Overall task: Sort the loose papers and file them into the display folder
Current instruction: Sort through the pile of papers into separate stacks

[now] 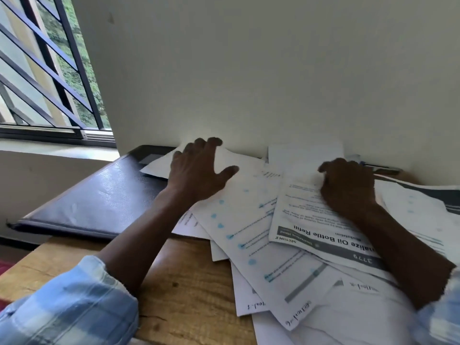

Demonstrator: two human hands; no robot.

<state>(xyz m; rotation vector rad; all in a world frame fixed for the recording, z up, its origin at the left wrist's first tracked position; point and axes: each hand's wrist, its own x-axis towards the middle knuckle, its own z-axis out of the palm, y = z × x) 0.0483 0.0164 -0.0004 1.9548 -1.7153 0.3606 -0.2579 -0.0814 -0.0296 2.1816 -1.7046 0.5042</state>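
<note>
Gathering looks best done by sweeping the scattered white printed papers [261, 220] together under the flat, spread left hand [196, 168] and curled, empty-looking right hand [348, 188], beside the closed dark leather-look display folder [99, 192].

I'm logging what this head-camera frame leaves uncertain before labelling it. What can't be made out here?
- Display folder: closed, contents hidden; far corner covered by a sheet.
- Top sheet: the title's start lies under the right forearm; small print too blurred.
- Lower papers: overlapped, so count and headings unreadable.
- Right hand: fingers curled; grip unclear.
- Left hand: spread out; contact with the paper unclear.
- Pile's right side: cut by the frame edge.
</note>
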